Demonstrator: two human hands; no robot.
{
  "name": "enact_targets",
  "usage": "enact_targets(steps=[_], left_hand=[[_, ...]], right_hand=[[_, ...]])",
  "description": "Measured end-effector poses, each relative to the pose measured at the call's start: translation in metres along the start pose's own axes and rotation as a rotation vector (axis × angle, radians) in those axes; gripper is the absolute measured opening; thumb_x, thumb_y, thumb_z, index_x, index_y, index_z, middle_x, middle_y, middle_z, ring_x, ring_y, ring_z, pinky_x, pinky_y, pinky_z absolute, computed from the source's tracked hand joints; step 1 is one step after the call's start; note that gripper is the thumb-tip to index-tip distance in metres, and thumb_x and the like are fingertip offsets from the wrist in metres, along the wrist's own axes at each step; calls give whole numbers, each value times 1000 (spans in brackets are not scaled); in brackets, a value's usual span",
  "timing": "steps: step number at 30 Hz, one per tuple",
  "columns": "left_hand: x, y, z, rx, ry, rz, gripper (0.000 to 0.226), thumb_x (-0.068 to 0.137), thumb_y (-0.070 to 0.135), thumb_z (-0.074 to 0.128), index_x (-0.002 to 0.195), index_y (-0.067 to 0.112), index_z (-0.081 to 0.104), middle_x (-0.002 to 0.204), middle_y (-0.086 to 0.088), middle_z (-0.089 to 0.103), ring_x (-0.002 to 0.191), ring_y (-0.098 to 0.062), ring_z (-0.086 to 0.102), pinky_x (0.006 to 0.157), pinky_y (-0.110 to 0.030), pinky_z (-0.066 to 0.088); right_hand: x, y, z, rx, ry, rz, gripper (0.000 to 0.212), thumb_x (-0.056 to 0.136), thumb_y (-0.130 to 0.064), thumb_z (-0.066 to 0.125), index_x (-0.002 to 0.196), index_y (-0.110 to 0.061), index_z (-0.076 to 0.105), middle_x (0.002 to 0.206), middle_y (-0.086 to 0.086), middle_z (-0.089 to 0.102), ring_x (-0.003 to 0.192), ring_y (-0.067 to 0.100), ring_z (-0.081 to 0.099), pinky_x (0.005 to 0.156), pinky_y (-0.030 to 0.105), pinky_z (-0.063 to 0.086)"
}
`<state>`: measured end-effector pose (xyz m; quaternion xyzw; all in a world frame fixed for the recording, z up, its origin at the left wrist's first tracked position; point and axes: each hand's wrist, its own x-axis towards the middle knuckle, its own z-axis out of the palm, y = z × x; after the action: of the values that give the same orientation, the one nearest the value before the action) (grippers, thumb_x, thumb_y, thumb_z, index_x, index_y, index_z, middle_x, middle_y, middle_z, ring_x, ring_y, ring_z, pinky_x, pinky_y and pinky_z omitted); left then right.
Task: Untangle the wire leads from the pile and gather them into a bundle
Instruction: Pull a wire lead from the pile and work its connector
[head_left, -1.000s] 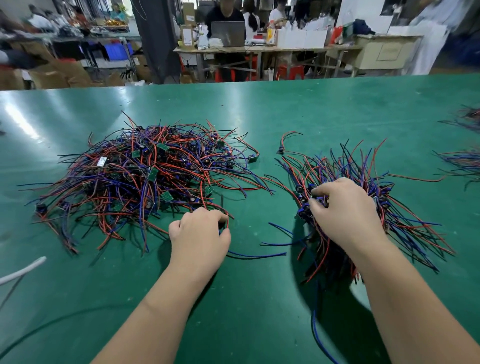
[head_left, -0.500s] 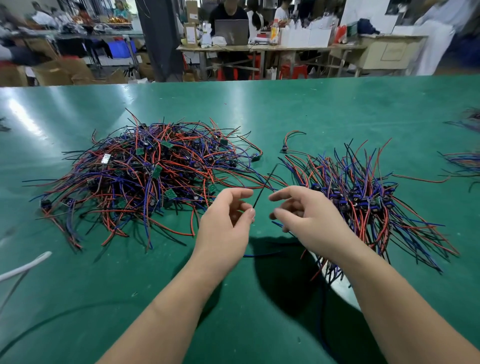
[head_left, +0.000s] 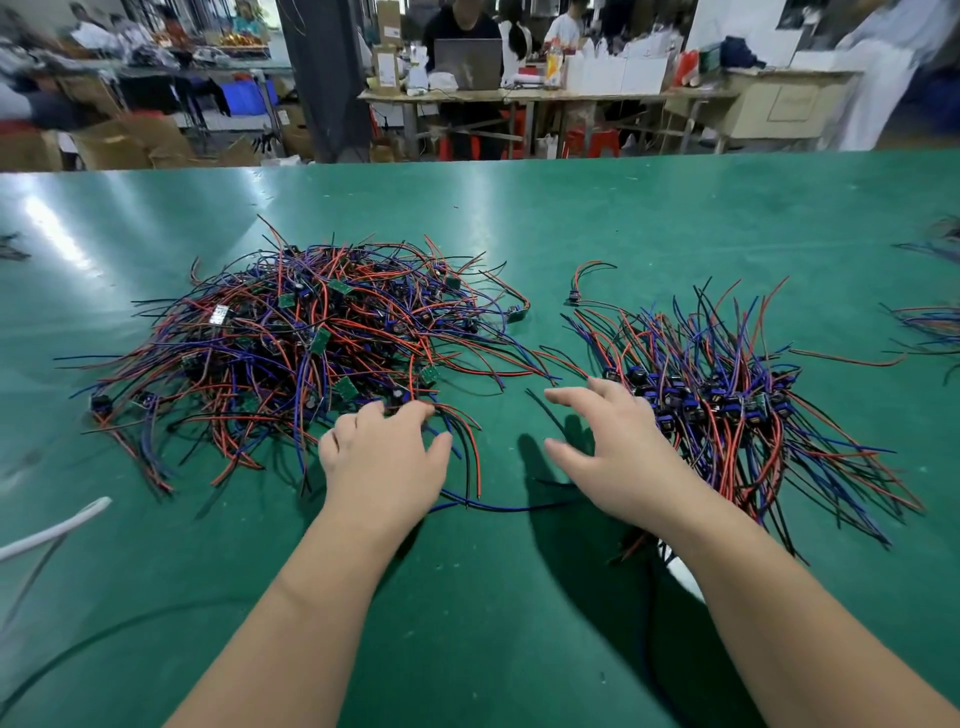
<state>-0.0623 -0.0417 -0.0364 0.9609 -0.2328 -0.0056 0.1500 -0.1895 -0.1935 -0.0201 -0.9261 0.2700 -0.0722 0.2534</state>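
Two heaps: the tangled pile of red, blue and black wire leads (head_left: 311, 353) sits right ahead of your left grip (head_left: 384, 462), curled onto its near strands (pinching? can't tell), right grip (head_left: 618, 457) spread open beside the gathered bundle (head_left: 727, 410).

Left grip (head_left: 382, 457) back onto pile (head_left: 291, 353)
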Motion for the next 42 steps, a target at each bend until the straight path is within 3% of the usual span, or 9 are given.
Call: enact_targets(steps=[8,13,17,22,28,32,34,37,42], left_hand=[[12,0,6,-108,-19,-71,41,89,41,53,127,27,57,132,-1,51,122,-25,45,105,-42,27],[12,4,-3,-1010,75,-92,29,84,9,65,112,15,70,91,9,72,66,-4,62,62,-13,49],[5,11,-17,-1284,190,52,21,83,3,67,94,20,74,81,13,74,76,2,67,66,-8,48],[-20,34,-20,-1217,75,368,26,81,-3,68,86,21,75,84,3,73,78,-1,65,72,-11,47],[-39,46,-13,-1022,-85,654,21,72,5,63,78,19,77,79,7,67,83,-6,65,81,-16,46],[-30,43,-17,-1144,-201,296,31,69,-1,49,51,17,66,71,-4,72,72,-15,69,65,-21,51],[-24,42,-19,-1366,-321,27,32,84,-2,43,66,10,66,74,-10,73,67,-22,69,59,-22,53],[-18,39,-25,-1702,-472,-124,34,100,27,37,107,3,60,88,-12,74,71,-19,71,60,-24,57],[-17,40,-26,-1922,-477,-151,43,84,37,52,105,0,59,89,-8,74,76,-12,72,61,-22,58]], right_hand=[[0,-1,4,93,35,-73,43,90,-29,59,132,-27,51,137,0,37,133,19,30,111,31,24],[3,2,3,162,128,-108,35,89,-24,61,123,-25,58,124,-4,46,121,12,41,101,19,26],[6,-1,1,521,152,-28,18,88,-15,61,97,-29,68,99,-5,64,87,5,57,73,13,40],[5,-11,-2,1296,-118,-20,17,93,-19,53,104,-21,65,94,5,71,77,13,67,63,20,47],[3,-12,-10,1490,-10,-9,24,64,-7,67,87,-6,65,88,13,70,70,17,69,61,22,53],[2,-10,-21,1605,-12,-15,20,57,2,65,72,-10,72,78,11,72,61,13,67,50,13,46],[-1,-11,-23,1601,-90,-48,21,57,2,65,69,-13,75,76,9,72,59,11,66,50,13,47],[-8,-12,-20,1503,-280,-141,27,60,9,66,70,-13,75,73,8,72,58,11,66,53,15,51],[-17,-19,-9,1284,-600,-286,34,65,18,60,74,-12,75,69,4,71,71,12,69,68,21,55]])
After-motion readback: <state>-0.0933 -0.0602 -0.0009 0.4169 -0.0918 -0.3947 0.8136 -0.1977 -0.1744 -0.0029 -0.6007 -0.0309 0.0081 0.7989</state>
